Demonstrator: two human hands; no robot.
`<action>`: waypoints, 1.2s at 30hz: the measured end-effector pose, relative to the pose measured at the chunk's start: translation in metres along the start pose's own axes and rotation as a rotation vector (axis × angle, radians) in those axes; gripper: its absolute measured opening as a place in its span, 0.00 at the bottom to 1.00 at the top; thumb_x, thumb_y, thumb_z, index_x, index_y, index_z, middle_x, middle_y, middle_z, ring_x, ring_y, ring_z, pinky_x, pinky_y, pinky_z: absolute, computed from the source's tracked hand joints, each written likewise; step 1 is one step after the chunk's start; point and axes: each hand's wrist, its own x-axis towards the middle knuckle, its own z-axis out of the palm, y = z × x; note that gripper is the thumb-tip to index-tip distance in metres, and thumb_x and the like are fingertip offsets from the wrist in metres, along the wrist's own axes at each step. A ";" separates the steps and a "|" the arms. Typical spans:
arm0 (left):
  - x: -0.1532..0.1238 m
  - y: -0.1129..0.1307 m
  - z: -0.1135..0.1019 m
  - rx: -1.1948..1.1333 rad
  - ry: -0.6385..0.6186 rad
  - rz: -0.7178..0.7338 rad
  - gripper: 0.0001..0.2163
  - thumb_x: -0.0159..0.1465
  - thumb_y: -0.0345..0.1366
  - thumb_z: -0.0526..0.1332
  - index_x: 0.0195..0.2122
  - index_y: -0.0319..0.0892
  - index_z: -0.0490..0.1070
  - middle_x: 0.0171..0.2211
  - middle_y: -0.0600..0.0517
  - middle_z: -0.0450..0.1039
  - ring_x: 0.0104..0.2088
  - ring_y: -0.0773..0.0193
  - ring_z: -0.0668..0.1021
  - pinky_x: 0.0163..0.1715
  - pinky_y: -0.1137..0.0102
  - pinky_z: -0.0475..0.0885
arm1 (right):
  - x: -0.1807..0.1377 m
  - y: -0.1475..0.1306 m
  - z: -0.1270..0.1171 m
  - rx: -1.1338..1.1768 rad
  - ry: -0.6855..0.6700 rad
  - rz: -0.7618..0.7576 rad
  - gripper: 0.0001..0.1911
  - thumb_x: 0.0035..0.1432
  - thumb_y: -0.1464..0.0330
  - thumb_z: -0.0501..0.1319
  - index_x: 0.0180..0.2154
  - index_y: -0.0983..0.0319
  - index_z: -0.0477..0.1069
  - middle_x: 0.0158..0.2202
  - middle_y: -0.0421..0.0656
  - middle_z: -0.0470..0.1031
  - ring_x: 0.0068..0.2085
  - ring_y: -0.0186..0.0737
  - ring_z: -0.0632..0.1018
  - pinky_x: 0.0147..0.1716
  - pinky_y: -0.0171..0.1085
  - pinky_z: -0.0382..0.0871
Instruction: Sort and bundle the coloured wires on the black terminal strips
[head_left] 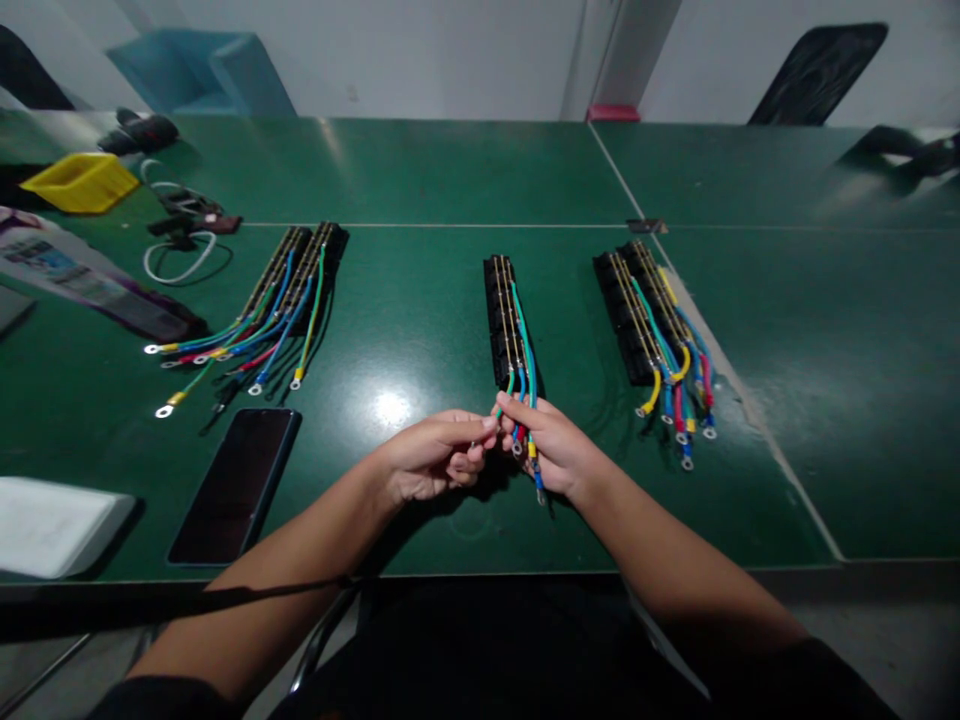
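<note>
A black terminal strip (500,320) lies in the middle of the green table (420,180), with green, blue, red and yellow wires running off its near end. My right hand (551,445) is closed round that bundle of coloured wires (525,390) just below the strip. My left hand (431,460) pinches the end of one wire right beside it, fingertips touching the right hand's.
Two more wired terminal strips lie on the table, one at the left (296,275) and one at the right (637,310). A dark phone (236,485) and a white pad (52,525) sit near the front left. A yellow bin (79,182) and cables stand far left.
</note>
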 end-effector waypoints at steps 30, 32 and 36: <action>0.003 -0.002 -0.009 -0.065 -0.064 0.062 0.10 0.64 0.36 0.60 0.33 0.31 0.70 0.18 0.57 0.63 0.13 0.81 0.58 0.12 0.84 0.54 | 0.002 0.000 -0.002 -0.022 -0.020 -0.007 0.17 0.51 0.63 0.68 0.20 0.65 0.65 0.15 0.37 0.67 0.16 0.26 0.68 0.15 0.27 0.58; 0.003 -0.002 -0.008 -0.048 -0.052 0.061 0.10 0.64 0.36 0.61 0.33 0.32 0.70 0.18 0.56 0.63 0.13 0.81 0.58 0.12 0.84 0.53 | 0.001 0.000 -0.001 -0.015 -0.006 -0.008 0.17 0.51 0.64 0.68 0.20 0.65 0.66 0.15 0.37 0.67 0.16 0.26 0.68 0.15 0.27 0.58; 0.003 -0.001 -0.007 -0.036 -0.059 0.039 0.11 0.63 0.37 0.61 0.29 0.34 0.67 0.16 0.59 0.57 0.13 0.82 0.56 0.12 0.85 0.51 | 0.000 -0.001 0.001 0.027 0.014 0.013 0.14 0.50 0.65 0.68 0.23 0.65 0.67 0.16 0.36 0.67 0.16 0.26 0.69 0.15 0.26 0.59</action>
